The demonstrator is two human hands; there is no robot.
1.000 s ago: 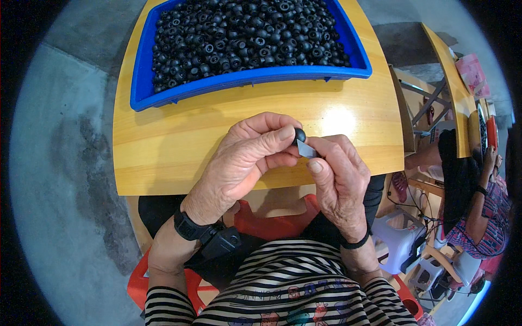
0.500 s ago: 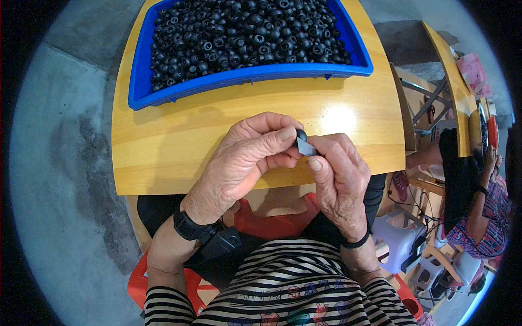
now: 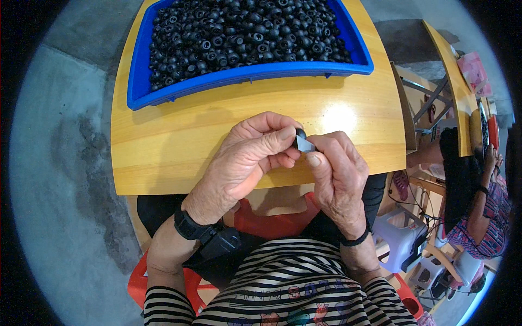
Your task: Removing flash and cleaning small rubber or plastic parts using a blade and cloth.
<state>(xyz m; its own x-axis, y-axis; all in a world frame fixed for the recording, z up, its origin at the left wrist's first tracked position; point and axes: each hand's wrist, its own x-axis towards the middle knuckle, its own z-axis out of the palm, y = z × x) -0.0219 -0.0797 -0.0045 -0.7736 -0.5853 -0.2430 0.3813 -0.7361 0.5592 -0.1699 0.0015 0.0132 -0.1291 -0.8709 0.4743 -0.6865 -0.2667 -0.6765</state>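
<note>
Between the thumb and fingers of my left hand is a small round black part, pinched near the middle of the table. My right hand is closed on a small grey metal blade with a slanted tip. The blade lies against the black part, on the side toward me. Its other end is hidden in my right fingers. Beyond my hands stands a blue tray heaped with many similar black parts, some showing a round hole.
The yellow wooden table ends close in front of my lap. A red stool is under me. At the right, another person's arm reaches toward a second wooden table; a pale plastic stool and cables are below.
The blade has tilted slightly against the black part, and my right hand has shifted a little to the left. My left hand keeps nearly the same place.
</note>
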